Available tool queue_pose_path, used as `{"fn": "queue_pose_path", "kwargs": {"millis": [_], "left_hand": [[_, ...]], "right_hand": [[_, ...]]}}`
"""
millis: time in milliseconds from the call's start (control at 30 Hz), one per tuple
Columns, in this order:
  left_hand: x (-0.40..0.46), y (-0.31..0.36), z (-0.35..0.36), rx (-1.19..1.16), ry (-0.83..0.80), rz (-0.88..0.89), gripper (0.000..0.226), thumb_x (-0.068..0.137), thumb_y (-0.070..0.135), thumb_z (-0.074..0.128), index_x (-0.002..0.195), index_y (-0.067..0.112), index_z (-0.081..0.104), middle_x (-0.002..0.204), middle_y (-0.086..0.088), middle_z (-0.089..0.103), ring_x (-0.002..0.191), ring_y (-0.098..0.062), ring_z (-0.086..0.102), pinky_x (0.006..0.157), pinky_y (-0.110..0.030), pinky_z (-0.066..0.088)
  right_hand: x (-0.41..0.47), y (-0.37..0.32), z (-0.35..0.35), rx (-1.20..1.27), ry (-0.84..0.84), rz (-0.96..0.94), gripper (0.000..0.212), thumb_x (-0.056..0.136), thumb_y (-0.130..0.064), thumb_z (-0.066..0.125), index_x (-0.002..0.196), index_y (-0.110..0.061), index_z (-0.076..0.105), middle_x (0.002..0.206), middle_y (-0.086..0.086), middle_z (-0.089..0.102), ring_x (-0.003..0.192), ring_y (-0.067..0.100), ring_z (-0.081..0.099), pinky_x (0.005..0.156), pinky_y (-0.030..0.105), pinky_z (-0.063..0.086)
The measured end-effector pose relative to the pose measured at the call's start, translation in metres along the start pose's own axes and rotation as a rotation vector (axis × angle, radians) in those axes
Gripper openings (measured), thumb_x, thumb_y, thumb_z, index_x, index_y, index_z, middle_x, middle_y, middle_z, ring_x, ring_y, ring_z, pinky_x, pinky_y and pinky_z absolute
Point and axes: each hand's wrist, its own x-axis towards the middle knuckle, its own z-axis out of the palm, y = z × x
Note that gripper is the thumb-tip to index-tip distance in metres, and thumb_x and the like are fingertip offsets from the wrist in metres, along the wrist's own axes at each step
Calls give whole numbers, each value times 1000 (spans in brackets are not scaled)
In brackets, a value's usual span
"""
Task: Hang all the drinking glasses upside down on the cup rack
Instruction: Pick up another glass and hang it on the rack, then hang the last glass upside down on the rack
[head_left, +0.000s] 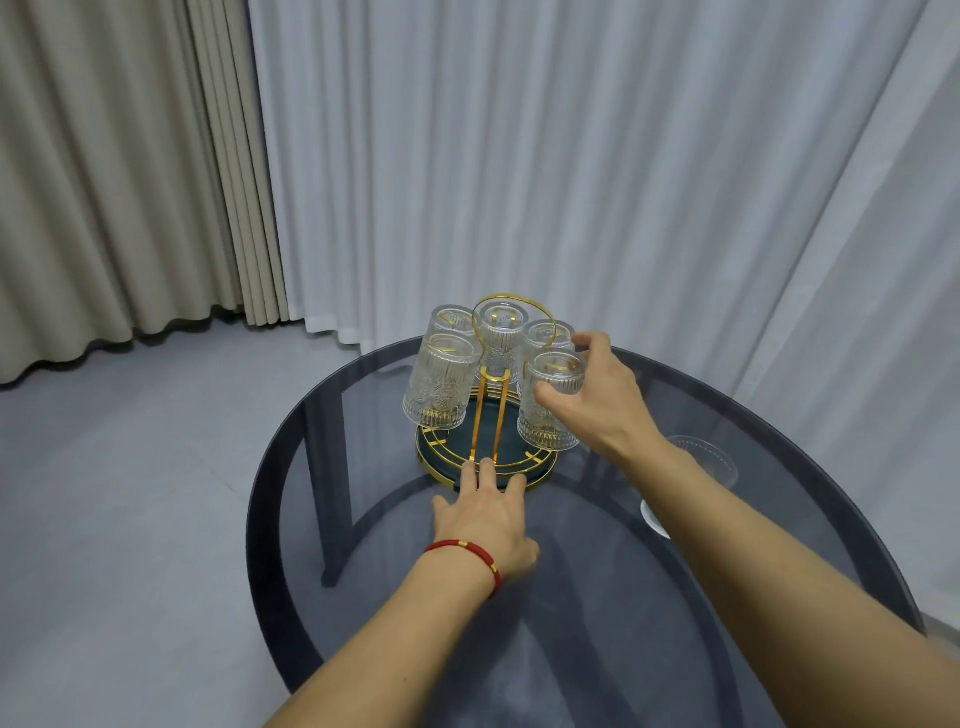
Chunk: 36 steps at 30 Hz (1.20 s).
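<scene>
A gold-wire cup rack with a dark green round base is being steadied at the far edge of a smoked-glass oval table. The left hand, wearing a red cord bracelet at the wrist, is being laid flat on the tabletop, its fingers extended, slightly spread and touching the near rim of the rack's base. The right hand is being wrapped around the right front glass, thumb on the near side and fingers curled over the upturned bottom; the glass is being held mouth-down and tilted on its prong. Four more ribbed drinking glasses are hanging upside down on the rack: one at the left front, one behind it, one at the back centre beneath the looped gold handle, and one at the right rear. What appears to be a clear round item, possibly seen through the glass top, is showing near the table's right edge. Beige and white curtains are hanging behind the table.
</scene>
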Motion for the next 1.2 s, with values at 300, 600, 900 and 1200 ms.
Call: {"fn": "queue_pose_path", "kwargs": {"millis": [300, 600, 900, 1200], "left_hand": [[-3, 11, -3, -191, 167, 56, 62, 91, 30, 58, 150, 24, 39, 156, -8, 38, 147, -32, 30, 113, -53, 40], [-19, 36, -2, -542, 344, 189, 49, 87, 21, 62, 136, 22, 57, 132, -2, 63, 125, -19, 56, 109, -38, 46], [-27, 43, 5, -603, 322, 187, 45, 87, 24, 64, 132, 27, 57, 115, 4, 66, 103, -13, 62, 93, -31, 54], [-27, 43, 6, -705, 292, 225, 51, 83, 42, 70, 131, 34, 56, 110, 12, 65, 94, -6, 67, 83, -26, 56]], "right_hand": [[-36, 21, -15, 43, 74, -62, 62, 95, -28, 70, 149, -13, 46, 147, 9, 58, 137, 24, 55, 111, 38, 45], [-116, 116, -54, 130, 480, 150, 72, 82, -25, 69, 148, -11, 44, 142, 11, 52, 131, 28, 52, 110, 37, 42], [-105, 139, -23, 112, 116, 466, 111, 72, -45, 90, 159, -21, 24, 145, 14, 63, 129, 42, 61, 106, 53, 50], [-118, 125, -33, 200, 135, 250, 79, 67, -31, 91, 135, -35, 50, 128, 1, 62, 114, 22, 64, 93, 36, 52]]}}
